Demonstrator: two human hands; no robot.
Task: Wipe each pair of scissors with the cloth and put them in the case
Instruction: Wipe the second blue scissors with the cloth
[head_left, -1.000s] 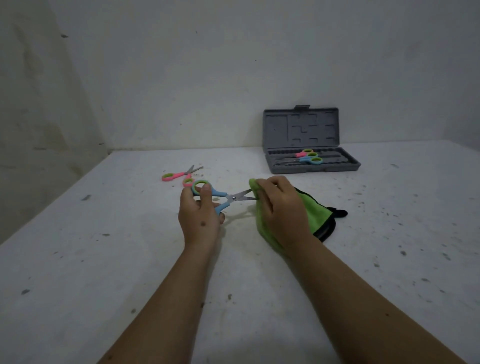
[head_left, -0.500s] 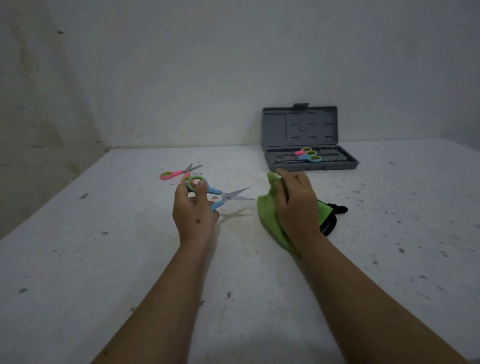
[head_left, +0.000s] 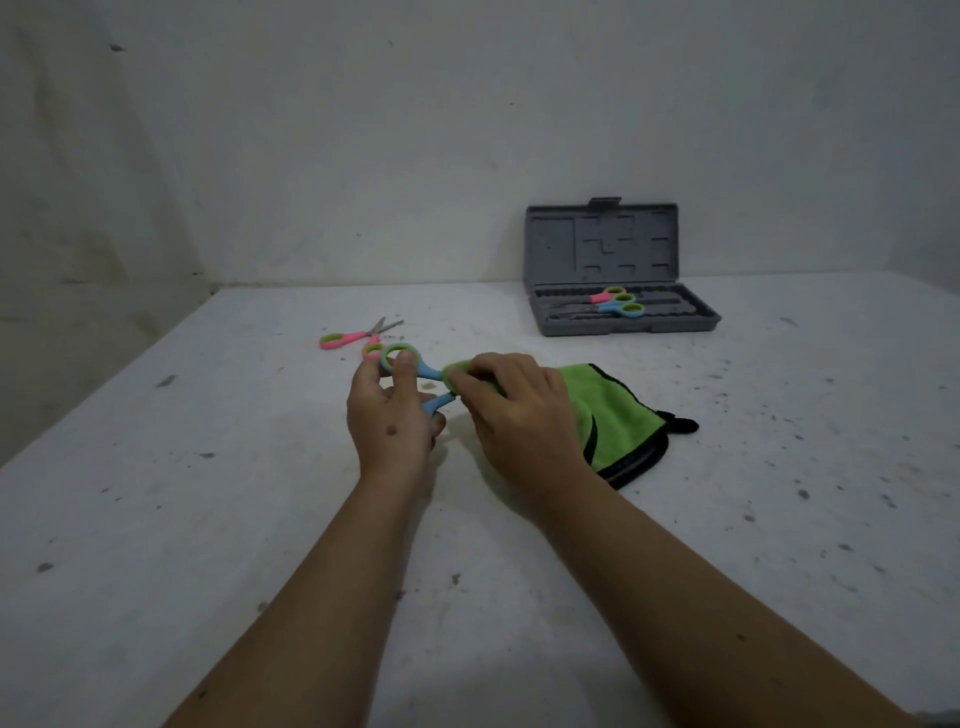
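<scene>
Blue-handled scissors (head_left: 423, 375), held above the tabletop (head_left: 208, 519) by the left hand (head_left: 387, 415) through the loops, have their blades wrapped in a green cloth (head_left: 618, 415) pinched by the right hand (head_left: 511, 410); pink scissors (head_left: 358, 339) lie behind, the open case (head_left: 623, 291) farther back.

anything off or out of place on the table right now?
Nothing damaged or spilled. The pink scissors lie open on the table, unwiped. The left hand holds the blue scissors; the right hand wraps the green cloth over their blades.
</scene>
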